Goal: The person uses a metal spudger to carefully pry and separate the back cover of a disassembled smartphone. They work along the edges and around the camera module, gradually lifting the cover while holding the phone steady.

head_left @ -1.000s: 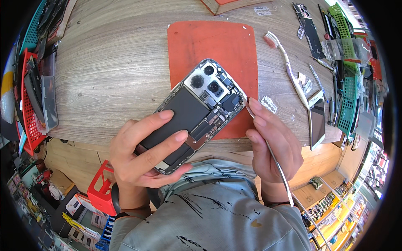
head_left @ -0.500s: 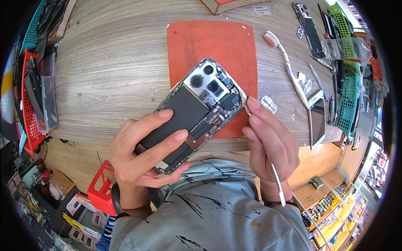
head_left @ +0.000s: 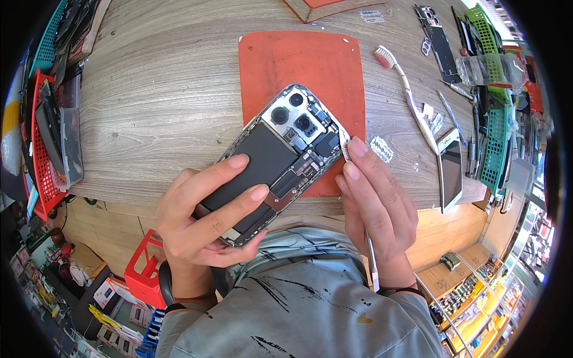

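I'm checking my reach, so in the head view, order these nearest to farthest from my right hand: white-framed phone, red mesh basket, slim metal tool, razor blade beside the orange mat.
1. Slim metal tool, held in your right hand.
2. Razor blade, just ahead, right of the orange mat.
3. White-framed phone, farther right.
4. Red mesh basket, at the far left.
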Available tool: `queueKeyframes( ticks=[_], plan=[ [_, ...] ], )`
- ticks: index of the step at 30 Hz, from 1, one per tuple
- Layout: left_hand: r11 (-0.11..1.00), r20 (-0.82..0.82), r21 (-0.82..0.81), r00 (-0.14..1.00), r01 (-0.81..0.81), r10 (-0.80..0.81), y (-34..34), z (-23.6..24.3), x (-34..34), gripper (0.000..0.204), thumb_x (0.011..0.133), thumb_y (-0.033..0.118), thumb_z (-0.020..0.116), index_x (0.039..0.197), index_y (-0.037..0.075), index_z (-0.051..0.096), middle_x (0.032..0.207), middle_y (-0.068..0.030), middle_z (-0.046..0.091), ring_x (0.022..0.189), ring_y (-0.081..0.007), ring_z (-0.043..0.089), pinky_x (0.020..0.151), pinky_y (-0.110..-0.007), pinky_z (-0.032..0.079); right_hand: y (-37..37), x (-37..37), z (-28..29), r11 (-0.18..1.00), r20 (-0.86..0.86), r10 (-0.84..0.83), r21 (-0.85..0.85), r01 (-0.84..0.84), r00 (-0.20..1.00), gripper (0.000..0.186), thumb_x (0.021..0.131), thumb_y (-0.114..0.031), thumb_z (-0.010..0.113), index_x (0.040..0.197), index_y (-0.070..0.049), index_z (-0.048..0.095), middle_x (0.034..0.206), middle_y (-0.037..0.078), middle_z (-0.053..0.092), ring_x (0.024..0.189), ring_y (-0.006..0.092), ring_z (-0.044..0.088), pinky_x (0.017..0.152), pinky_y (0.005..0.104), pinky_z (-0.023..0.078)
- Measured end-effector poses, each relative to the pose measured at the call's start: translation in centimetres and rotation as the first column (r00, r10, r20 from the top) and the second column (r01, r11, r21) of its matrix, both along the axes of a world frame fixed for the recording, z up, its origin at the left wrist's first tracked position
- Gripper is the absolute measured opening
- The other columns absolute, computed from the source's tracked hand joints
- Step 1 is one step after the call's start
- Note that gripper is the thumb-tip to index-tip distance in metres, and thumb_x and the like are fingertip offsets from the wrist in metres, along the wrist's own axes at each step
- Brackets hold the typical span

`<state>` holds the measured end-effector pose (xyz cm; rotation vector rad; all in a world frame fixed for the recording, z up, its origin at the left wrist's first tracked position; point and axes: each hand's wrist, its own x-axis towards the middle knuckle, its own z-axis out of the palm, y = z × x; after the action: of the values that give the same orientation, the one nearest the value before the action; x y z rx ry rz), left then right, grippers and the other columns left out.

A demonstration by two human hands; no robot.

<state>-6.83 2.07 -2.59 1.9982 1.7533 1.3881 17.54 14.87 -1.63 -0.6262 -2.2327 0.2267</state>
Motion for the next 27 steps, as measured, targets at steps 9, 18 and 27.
queueKeyframes(
  ticks=[9,18,27],
  plan=[
    [1.000,0.010,-0.009,1.000,0.009,-0.009,0.0,0.1,0.0,0.066,0.061,0.020,0.092,0.126,0.018,0.091,0.143,-0.0149,0.078,0.079,-0.0216,0.068,0.066,-0.031,0.055,0.0,-0.2,0.2,1.000,0.016,-0.007,0.015,0.007,1.000,0.033,0.094,0.001,0.089,0.125,0.007,0.079,0.120,0.026,0.084,0.110,0.0376,0.086,0.092,0.0429,0.074],
    [1.000,0.002,0.002,1.000,0.023,-0.023,0.1,0.1,-0.1,0.067,0.060,0.018,0.092,0.127,0.017,0.091,0.144,-0.0152,0.077,0.079,-0.0215,0.067,0.066,-0.031,0.055,0.4,-0.5,0.2,1.000,0.002,-0.006,0.000,0.006,1.000,0.030,0.093,0.003,0.089,0.122,0.008,0.079,0.118,0.026,0.084,0.107,0.0371,0.086,0.091,0.0425,0.075],
    [1.000,-0.003,0.021,1.000,0.023,-0.023,0.1,-0.1,-0.3,0.068,0.060,0.020,0.093,0.128,0.017,0.091,0.143,-0.0157,0.078,0.075,-0.0198,0.064,0.063,-0.029,0.053,0.5,0.3,2.4,0.964,-0.014,0.006,-0.267,-0.009,1.000,0.032,0.096,0.007,0.086,0.128,0.005,0.079,0.121,0.029,0.084,0.111,0.0382,0.086,0.097,0.0407,0.069]
  ],
)
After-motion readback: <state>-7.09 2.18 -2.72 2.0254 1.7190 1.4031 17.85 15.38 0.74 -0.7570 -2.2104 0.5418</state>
